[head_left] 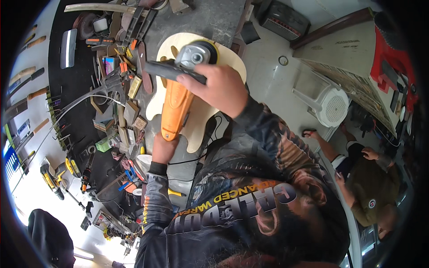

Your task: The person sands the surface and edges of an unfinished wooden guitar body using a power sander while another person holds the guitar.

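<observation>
An orange angle grinder [178,105] with a grey metal head and a round yellow-edged disc lies over a pale wooden guitar body [203,118]. The disc is at the far end of the wood, its underside hidden; I cannot tell whether it touches. My right hand [223,87] is closed around the black handle [176,73] that crosses the grinder near its head. At the near, rear end of the grinder, my left hand [164,148] is wrapped round the casing from below, most of its fingers hidden. Cutouts show in the wood beside the grinder.
A grey workbench [196,20] carries the guitar body. Hand tools, clamps and wood blocks [129,111] crowd its left side. Black cables [190,161] run beside my body. On the right are a white plastic stool [333,105], a dark amplifier [284,21] and another person [373,192].
</observation>
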### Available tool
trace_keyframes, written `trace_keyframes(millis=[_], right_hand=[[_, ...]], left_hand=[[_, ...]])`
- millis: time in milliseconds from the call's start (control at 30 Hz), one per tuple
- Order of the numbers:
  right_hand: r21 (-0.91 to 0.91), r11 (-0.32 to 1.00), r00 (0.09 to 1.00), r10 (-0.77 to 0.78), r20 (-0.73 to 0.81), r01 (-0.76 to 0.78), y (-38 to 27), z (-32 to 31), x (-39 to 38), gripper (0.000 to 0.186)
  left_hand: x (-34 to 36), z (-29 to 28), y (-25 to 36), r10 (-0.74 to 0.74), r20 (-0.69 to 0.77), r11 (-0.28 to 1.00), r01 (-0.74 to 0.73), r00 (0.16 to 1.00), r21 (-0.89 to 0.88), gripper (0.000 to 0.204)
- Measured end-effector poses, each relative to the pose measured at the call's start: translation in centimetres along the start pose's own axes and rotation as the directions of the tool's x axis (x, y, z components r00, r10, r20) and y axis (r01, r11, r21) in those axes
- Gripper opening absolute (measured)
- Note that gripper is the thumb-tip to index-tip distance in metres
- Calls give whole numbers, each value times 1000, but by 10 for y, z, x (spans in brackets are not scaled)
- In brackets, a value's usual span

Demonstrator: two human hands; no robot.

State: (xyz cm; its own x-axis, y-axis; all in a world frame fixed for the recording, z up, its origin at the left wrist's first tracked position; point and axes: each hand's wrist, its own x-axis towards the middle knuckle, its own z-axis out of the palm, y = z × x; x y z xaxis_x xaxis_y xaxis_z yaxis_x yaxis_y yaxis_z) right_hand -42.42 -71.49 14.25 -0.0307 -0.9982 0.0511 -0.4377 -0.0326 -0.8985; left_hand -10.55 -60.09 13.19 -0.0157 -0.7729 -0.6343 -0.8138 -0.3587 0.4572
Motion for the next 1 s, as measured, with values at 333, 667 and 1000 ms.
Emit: trace_keyframes(millis=[333,667,1000], right_hand=[[41,997,998,-63,-5,63,-1,18,28,69],[57,998,998,21,59,-25,-10,-6,-55,57],[101,991,973,60,224,-85,-12,-16,-118,30]], left_hand=[[7,-2,-1,-35,-56,998,32,998,-46,25],[-46,28,-28,34,-5,999,-34,999,27,27],[-94,52,-36,1,9,999,0,1000,-36,31]])
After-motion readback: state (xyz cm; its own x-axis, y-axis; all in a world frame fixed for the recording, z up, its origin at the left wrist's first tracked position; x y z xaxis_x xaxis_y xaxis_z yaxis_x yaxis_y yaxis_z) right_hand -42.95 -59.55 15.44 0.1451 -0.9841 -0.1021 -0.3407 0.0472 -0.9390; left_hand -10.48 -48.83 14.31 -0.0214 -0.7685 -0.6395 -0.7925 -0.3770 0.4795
